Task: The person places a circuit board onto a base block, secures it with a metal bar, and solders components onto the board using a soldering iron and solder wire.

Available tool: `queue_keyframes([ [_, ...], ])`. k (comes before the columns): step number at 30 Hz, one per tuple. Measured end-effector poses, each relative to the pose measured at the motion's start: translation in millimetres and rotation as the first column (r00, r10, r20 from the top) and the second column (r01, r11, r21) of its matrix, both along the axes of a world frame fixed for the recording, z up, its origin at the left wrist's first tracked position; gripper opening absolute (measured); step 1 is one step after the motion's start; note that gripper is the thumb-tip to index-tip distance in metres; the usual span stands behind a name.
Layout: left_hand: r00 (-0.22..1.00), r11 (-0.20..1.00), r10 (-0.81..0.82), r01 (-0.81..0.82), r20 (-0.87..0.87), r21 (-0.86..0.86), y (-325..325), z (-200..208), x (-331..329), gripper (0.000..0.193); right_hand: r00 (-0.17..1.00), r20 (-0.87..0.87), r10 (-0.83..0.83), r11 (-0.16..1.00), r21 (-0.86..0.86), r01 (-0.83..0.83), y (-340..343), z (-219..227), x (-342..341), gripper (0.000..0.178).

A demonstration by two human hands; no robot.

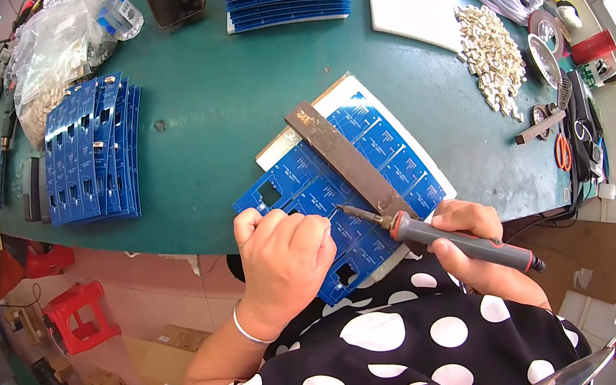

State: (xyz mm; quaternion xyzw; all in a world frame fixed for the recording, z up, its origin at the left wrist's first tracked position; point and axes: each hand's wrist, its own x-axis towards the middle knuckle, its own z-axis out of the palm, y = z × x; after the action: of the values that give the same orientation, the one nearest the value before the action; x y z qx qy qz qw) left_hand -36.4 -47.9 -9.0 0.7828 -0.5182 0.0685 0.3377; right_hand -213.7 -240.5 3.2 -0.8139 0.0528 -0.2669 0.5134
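- Green table (189,130): the work sits at its near edge, right of the middle.
- Blue circuit panel (308,192): slanted on a white pad (280,148), its near corner apparently reaching past the table edge, by your clothing. Looks thin, light and stiff; likely to crack or flex if pressed where unsupported. Handle it by its outer edges, off the printed traces.
- Soldering iron (444,239): lies low across the panel's near right side, slanting left and far. Probably light and well balanced; take it by the grey grip only, and treat the metal barrel as hot.
- Dark bar (346,157): lies across the panel, far left to near right. Looks dense, probably heavy enough to weigh the panel down; lift by both ends, since dragging could scratch.
- Left hand (282,251): fingers curled in over the panel's near left part; you cannot tell here what it pinches.
- Right hand (477,217): wrapped round the iron's grip, apart from the left.
- Iron tip (346,209): at the panel, just beside your left hand; contact unclear.
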Motion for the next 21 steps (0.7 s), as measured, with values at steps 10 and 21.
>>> queue_keyframes([
  [10, 0.998, 0.999, 0.011, -0.012, 0.055, 0.034, -5, -2, 4, 0.018, 1.0, -0.021, -0.012, 1.0, -0.012, 0.012, 2, 1, 4, 0.026],
  [21, 0.998, 0.998, 0.016, -0.02, 0.064, 0.058, -9, 1, 9, 0.016, 0.999, -0.04, -0.026, 0.999, 0.04, 0.027, 0, 3, 7, 0.024],
])
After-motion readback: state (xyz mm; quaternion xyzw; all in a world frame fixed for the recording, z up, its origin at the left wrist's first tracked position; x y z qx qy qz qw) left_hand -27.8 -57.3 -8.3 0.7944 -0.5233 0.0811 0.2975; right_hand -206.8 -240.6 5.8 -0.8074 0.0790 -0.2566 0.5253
